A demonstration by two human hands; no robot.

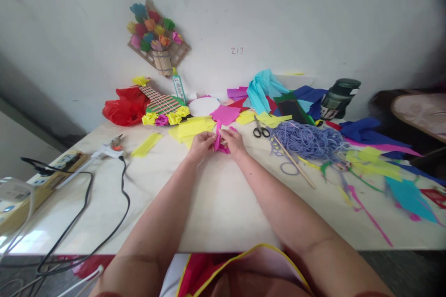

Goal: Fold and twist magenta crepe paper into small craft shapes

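Observation:
Between my two hands, a piece of folded pink crepe paper (218, 137) stands above the table's middle. My left hand (203, 145) pinches its left side with thumb and fingertips. On the other side my right hand (232, 143) pinches the same paper. Just behind lie a flat pink sheet (226, 114) and yellow paper sheets (195, 126). Black-handled scissors (260, 131) rest to the right of my right hand. Off to the left of my left hand is a yellow strip (147, 144).
A glue gun (108, 151), its black cord and a power strip (38, 178) occupy the left side. Rightward lie tangled purple string (306, 140), a wooden stick (295, 162) and paper scraps. A decorated guitar shape (162, 102) and a dark jar (339, 98) stand by the wall.

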